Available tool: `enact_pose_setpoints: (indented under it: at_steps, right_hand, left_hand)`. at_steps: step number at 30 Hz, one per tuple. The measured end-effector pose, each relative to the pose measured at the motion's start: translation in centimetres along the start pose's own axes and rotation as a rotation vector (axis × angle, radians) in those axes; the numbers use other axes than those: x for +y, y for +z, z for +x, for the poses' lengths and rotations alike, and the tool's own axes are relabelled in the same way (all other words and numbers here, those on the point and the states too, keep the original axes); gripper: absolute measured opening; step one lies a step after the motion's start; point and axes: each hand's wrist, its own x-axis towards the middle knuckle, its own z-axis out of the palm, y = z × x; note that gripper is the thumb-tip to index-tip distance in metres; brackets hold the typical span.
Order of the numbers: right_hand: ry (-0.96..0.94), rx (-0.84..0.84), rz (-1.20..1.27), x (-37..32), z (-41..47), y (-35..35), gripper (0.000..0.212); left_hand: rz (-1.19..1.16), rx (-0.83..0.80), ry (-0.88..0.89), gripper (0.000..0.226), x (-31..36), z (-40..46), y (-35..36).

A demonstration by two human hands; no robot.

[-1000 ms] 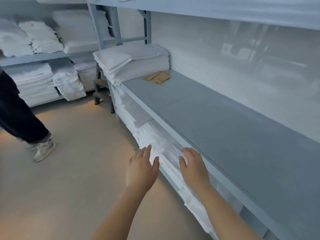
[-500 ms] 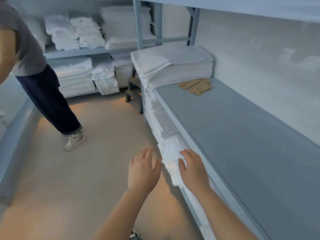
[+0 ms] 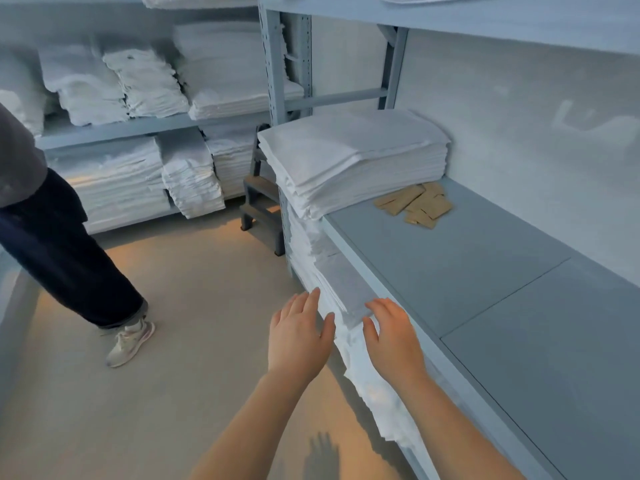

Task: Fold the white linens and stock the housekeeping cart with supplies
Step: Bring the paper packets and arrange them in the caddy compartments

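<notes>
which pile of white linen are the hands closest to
The linens under the grey shelf, right at the fingertips of the left hand and right hand. The neat stack on the shelf and the back-wall piles lie farther off.

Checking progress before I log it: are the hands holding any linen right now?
No, the left hand and right hand hover open-fingered by the linens under the grey shelf, gripping nothing.
</notes>
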Motion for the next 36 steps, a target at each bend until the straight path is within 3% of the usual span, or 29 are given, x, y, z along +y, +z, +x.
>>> enact_pose_setpoints:
  at_steps: [12, 23, 27, 36]
  right_hand:
    - [0.235, 0.02, -0.027, 3.6, 11.6, 2.9, 0.036]
    - [0.372, 0.186, -0.066, 8.8, 25.7, 2.0, 0.032]
    - [0.416, 0.266, -0.065, 9.4, 29.0, 1.3, 0.033]
    - [0.539, 0.273, -0.097, 10.1, 34.3, 2.6, 0.037]
  left_hand:
    - [-0.041, -0.145, 0.188, 0.056, 0.2, 14.9, 5.1]
    - [-0.028, -0.24, 0.387, 0.057, 5.2, 31.6, 10.3]
    - [-0.004, -0.29, 0.432, 0.06, 6.3, 35.7, 11.5]
    - [-0.045, -0.354, 0.521, 0.059, 6.2, 42.8, 13.4]
